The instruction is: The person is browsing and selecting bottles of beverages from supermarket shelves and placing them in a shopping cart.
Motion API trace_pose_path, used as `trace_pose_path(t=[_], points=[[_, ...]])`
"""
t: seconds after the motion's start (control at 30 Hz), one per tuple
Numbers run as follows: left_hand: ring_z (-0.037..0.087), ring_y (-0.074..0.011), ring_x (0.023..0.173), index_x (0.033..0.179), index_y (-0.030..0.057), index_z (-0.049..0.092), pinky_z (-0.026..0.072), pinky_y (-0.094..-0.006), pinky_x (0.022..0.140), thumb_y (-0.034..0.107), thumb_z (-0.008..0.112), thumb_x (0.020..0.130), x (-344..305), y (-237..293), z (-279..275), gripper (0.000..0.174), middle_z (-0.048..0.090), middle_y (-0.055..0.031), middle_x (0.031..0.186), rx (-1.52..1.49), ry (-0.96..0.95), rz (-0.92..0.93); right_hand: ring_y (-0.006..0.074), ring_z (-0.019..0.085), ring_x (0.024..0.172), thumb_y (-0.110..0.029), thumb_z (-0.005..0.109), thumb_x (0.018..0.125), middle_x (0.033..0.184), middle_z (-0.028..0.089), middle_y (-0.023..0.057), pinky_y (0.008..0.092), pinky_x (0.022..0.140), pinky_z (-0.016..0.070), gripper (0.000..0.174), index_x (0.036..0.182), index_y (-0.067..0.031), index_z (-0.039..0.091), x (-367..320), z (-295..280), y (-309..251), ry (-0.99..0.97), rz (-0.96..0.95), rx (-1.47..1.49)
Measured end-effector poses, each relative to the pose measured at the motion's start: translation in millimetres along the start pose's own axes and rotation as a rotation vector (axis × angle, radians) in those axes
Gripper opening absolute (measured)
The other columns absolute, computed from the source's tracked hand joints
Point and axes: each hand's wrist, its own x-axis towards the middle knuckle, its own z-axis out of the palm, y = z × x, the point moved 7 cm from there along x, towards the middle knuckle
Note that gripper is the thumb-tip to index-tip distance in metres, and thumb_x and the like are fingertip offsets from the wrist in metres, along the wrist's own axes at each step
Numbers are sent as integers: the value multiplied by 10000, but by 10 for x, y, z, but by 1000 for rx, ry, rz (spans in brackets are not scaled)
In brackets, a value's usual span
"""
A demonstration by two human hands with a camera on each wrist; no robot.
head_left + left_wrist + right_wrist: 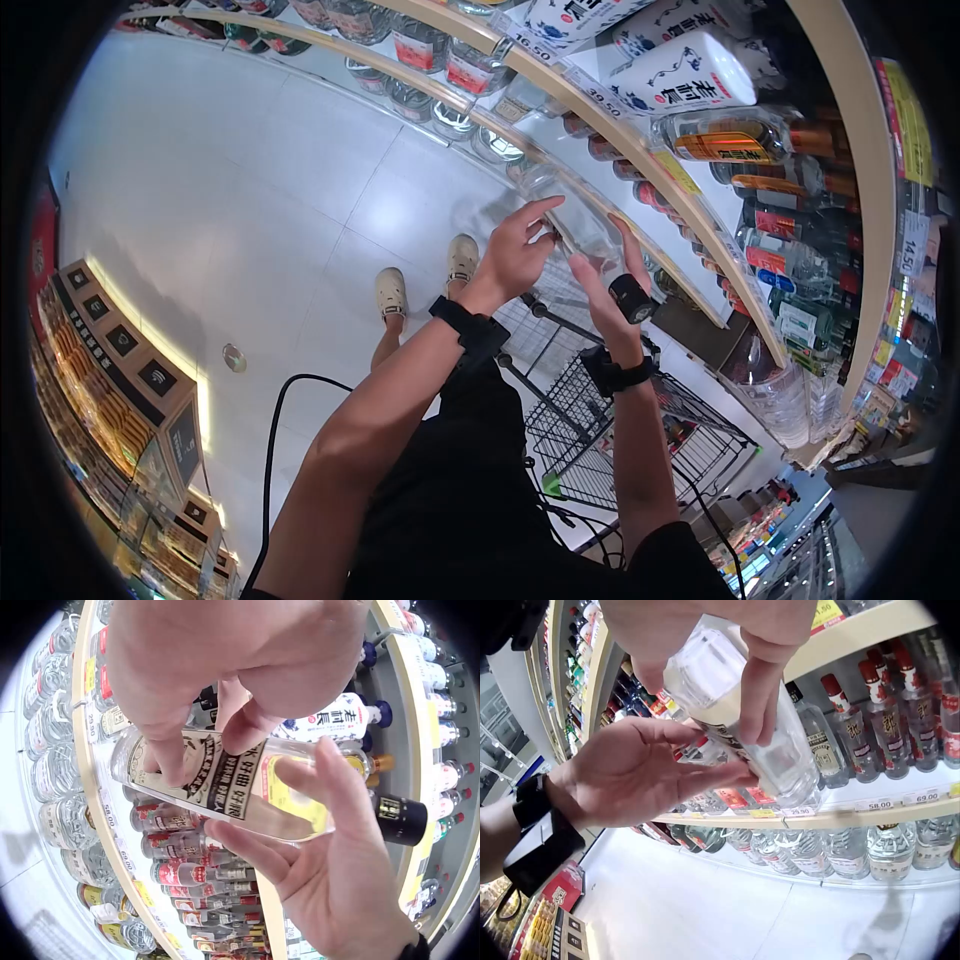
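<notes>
Both hands hold a flat clear glass liquor bottle [289, 817] with a black cap [401, 820], lying tilted on its side. A cream and black label and a yellow label show on it. My left hand [520, 255] pinches the label end near the base between thumb and fingers. Closer to the cap, my right hand [612, 295] grips the bottle, its thumb across the yellow label. In the right wrist view, right-hand fingers curl over the bottle [786, 761], while the left hand [641, 772] reaches its fingers to it from the left.
Curved shelves beside the hands bear rows of red-labelled bottles [180, 846], white ceramic-looking bottles [685, 75] and large clear jugs [889, 851]. Shelf edges [855, 810] carry price tags. A wire shopping cart [575, 425] stands close by the body. Across the aisle is a lit display counter [140, 370].
</notes>
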Motion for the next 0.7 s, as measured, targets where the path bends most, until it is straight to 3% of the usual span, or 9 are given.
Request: trace_pose_path(t=[0.1, 0.13, 0.23, 0.37, 0.4, 0.53, 0.7], points=[[593, -205, 1159, 1417, 58, 482, 479, -345, 1016, -72, 481, 903, 85, -56, -3, 530, 530, -156, 1374, -9, -61, -111, 197, 634, 1034, -196, 827, 767, 1192, 653, 161, 315, 909, 495, 698, 1346, 30, 512, 240, 65, 185, 30, -136, -170], [599, -208, 1150, 1424, 70, 470, 492, -345, 994, -69, 479, 907, 98, -42, -8, 535, 533, -161, 1367, -61, -27, -122, 220, 641, 1057, -209, 838, 760, 1202, 651, 178, 324, 929, 489, 706, 1342, 27, 514, 325, 94, 230, 16, -60, -156], [615, -221, 1131, 1442, 102, 440, 519, -346, 944, -66, 475, 912, 166, -10, -92, 557, 541, -172, 1350, -166, 77, -168, 160, 564, 1110, -143, 811, 800, 1209, 631, 147, 312, 966, 442, 676, 1382, -12, 492, 675, 204, 602, -59, -59, -211], [618, -246, 1137, 1433, 114, 443, 522, -340, 919, -84, 480, 899, 144, -88, -363, 570, 550, -177, 1338, -205, 142, -256, 287, 602, 1154, -228, 856, 750, 1246, 618, 196, 350, 960, 479, 705, 1331, 0, 530, 1053, 328, 735, -62, -302, -338], [618, -251, 1140, 1424, 112, 452, 522, -337, 914, -90, 481, 895, 113, -117, -456, 567, 551, -177, 1338, -227, 155, -266, 274, 591, 1168, -209, 860, 746, 1265, 613, 187, 348, 988, 459, 689, 1320, 1, 541, 1135, 361, 779, -81, -202, -258], [623, -260, 1137, 1387, 81, 481, 519, -336, 916, -90, 488, 886, -64, -195, -883, 529, 559, -170, 1329, -195, 252, -246, 230, 582, 1160, -194, 856, 752, 1291, 619, 156, 321, 1028, 412, 667, 1318, -5, 557, 1480, 440, 959, -122, -239, -234], [631, -246, 1123, 1347, 56, 509, 519, -339, 922, -78, 483, 897, -315, -227, -1320, 470, 570, -142, 1317, -145, 339, -276, 188, 613, 1053, -236, 867, 747, 1178, 666, 127, 302, 957, 461, 668, 1298, 1, 573, 1765, 628, 1047, -148, -277, -242]])
